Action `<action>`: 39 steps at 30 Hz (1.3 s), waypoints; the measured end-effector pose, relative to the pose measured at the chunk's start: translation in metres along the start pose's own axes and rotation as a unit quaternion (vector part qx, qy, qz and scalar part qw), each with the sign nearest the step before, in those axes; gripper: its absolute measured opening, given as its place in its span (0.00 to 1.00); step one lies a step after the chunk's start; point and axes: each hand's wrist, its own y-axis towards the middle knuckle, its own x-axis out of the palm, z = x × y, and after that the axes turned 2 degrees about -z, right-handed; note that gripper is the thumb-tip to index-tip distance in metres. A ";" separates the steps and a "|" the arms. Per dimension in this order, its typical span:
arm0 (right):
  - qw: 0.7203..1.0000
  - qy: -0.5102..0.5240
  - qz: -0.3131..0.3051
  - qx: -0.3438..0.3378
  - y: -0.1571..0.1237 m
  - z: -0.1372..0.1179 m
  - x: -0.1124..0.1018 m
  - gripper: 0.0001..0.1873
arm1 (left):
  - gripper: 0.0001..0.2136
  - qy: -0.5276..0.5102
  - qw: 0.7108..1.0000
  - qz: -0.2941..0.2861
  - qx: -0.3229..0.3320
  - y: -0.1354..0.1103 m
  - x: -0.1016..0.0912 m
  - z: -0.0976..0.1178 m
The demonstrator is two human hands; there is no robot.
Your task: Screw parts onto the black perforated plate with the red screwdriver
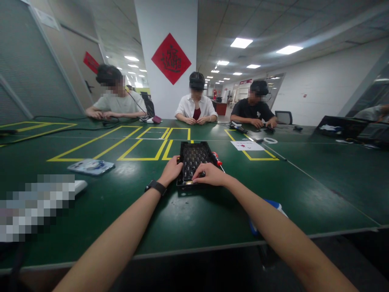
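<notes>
A black compartmented tray point(196, 155) with small parts in its cells lies on the green table point(194, 215) in front of me. My left hand point(172, 170), with a black watch on its wrist, grips the tray's near left edge, fingers curled round the rim. My right hand point(209, 174) rests on the tray's near right corner, fingers bent and pinched over a cell; what they hold is too small to make out. A red-handled screwdriver point(216, 158) lies against the tray's right side.
Three people sit across the table, hands on small items. A flat blue-white packet point(91, 166) lies left of me, a white paper point(246, 145) and tape ring point(270, 140) right. A blue-white object point(275, 205) shows under my right forearm. Yellow lines mark the tabletop.
</notes>
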 end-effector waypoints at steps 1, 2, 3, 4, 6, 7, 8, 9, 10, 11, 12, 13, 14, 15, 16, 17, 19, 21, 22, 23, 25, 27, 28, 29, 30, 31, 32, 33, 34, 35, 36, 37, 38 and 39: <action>1.000 0.000 -0.002 0.002 0.000 0.000 0.000 0.10 | 0.21 -0.003 1.000 0.000 -0.001 0.000 0.000 0.000; 1.000 0.000 -0.003 0.005 0.000 -0.001 0.000 0.10 | 0.21 -0.006 1.000 0.001 -0.001 0.000 0.000 0.000; 1.000 -0.001 -0.003 0.008 -0.001 -0.001 0.000 0.09 | 0.21 -0.007 1.000 0.002 -0.001 0.000 0.000 0.000; 1.000 -0.002 -0.002 0.011 -0.001 -0.001 0.000 0.09 | 0.21 -0.006 1.000 0.003 -0.002 0.000 0.000 0.001; 1.000 -0.003 -0.003 0.014 -0.001 -0.002 0.000 0.09 | 0.21 0.000 1.000 0.001 -0.004 0.000 -0.001 0.002; 1.000 -0.003 -0.003 0.015 -0.001 -0.002 0.000 0.09 | 0.21 0.003 1.000 0.000 -0.006 0.000 -0.001 0.002; 1.000 -0.003 -0.003 0.016 -0.001 -0.003 -0.001 0.09 | 0.21 0.005 1.000 -0.001 -0.009 -0.001 -0.001 0.002; 1.000 -0.003 -0.005 0.015 -0.002 -0.003 -0.001 0.09 | 0.21 0.005 1.000 -0.003 -0.009 -0.001 -0.001 0.003; 1.000 -0.004 -0.007 0.014 -0.002 -0.003 -0.001 0.09 | 0.21 0.005 1.000 -0.003 -0.010 -0.001 -0.002 0.003; 1.000 -0.005 -0.008 0.012 -0.002 -0.003 -0.001 0.09 | 0.21 0.005 1.000 -0.002 -0.010 -0.001 -0.002 0.004; 1.000 -0.005 -0.007 0.010 -0.002 -0.003 -0.002 0.10 | 0.21 0.004 1.000 0.000 -0.011 -0.001 -0.002 0.004; 1.000 -0.007 -0.007 0.008 -0.001 -0.003 -0.001 0.10 | 0.21 0.004 1.000 0.002 -0.012 -0.001 -0.002 0.004; 1.000 -0.008 -0.007 0.006 -0.001 -0.002 -0.001 0.10 | 0.21 0.004 1.000 0.002 -0.014 -0.001 -0.002 0.005; 1.000 -0.010 -0.005 0.004 -0.001 -0.001 -0.001 0.10 | 0.20 0.004 1.000 0.002 -0.016 -0.001 -0.002 0.005; 1.000 -0.012 -0.004 0.003 -0.001 0.000 0.000 0.10 | 0.20 0.003 1.000 0.002 -0.017 -0.001 -0.002 0.005; 1.000 -0.013 -0.003 0.003 -0.001 0.001 0.000 0.10 | 0.20 0.002 1.000 0.002 -0.017 -0.001 -0.002 0.005; 1.000 -0.014 -0.005 0.006 -0.001 0.002 0.001 0.10 | 0.20 -0.001 1.000 0.001 -0.015 -0.001 -0.002 0.005; 1.000 -0.013 -0.006 0.006 -0.001 0.001 0.001 0.09 | 0.20 -0.005 1.000 -0.001 -0.012 0.000 -0.001 0.005; 1.000 -0.012 -0.003 0.005 -0.001 0.001 0.001 0.09 | 0.20 -0.007 1.000 -0.001 -0.012 0.000 -0.001 0.004; 1.000 -0.009 0.005 0.005 0.000 0.000 0.000 0.08 | 0.20 -0.009 1.000 -0.001 -0.012 0.000 -0.001 0.004; 0.999 0.002 0.036 0.013 0.000 0.000 -0.002 0.08 | 0.20 -0.009 1.000 0.000 -0.011 0.000 -0.001 0.003; 0.997 0.018 0.073 0.034 0.001 0.003 -0.004 0.09 | 0.20 -0.010 1.000 0.000 -0.010 0.000 -0.001 0.002; 0.994 0.024 0.092 0.048 0.002 0.006 -0.005 0.10 | 0.20 -0.010 1.000 0.001 -0.011 -0.001 -0.001 0.002; 0.992 0.023 0.110 0.063 0.002 0.009 -0.006 0.10 | 0.20 -0.011 1.000 0.002 -0.011 -0.001 -0.002 0.002; 0.989 0.015 0.127 0.078 0.002 0.013 -0.007 0.10 | 0.21 -0.014 1.000 0.004 -0.011 -0.002 -0.002 0.002; 0.986 -0.001 0.142 0.092 0.002 0.016 -0.007 0.10 | 0.21 -0.019 1.000 0.004 -0.009 -0.002 -0.002 0.002; 0.982 -0.024 0.153 0.104 0.001 0.020 -0.007 0.11 | 0.22 -0.026 1.000 0.004 -0.007 -0.003 -0.003 0.002; 0.980 -0.052 0.157 0.111 0.001 0.023 -0.007 0.11 | 0.22 -0.034 0.999 0.004 -0.004 -0.003 -0.003 0.003; 0.979 -0.080 0.152 0.113 0.000 0.025 -0.007 0.11 | 0.23 -0.041 0.999 0.002 -0.001 -0.004 -0.003 0.003; 0.978 -0.107 0.138 0.112 -0.002 0.026 -0.006 0.11 | 0.23 -0.046 0.999 -0.002 0.004 -0.004 -0.003 0.004; 0.979 -0.131 0.115 0.107 -0.003 0.027 -0.006 0.12 | 0.23 -0.047 0.999 -0.007 0.012 -0.005 -0.002 0.005; 0.979 -0.153 0.087 0.100 -0.004 0.027 -0.006 0.14 | 0.23 -0.043 0.999 -0.014 0.021 -0.005 -0.002 0.007; 0.979 -0.173 0.056 0.095 -0.005 0.027 -0.006 0.16 | 0.23 -0.036 0.999 -0.022 0.032 -0.006 -0.001 0.008; 0.977 -0.189 0.028 0.093 -0.006 0.026 -0.005 0.18 | 0.23 -0.029 0.998 -0.030 0.042 -0.007 -0.001 0.009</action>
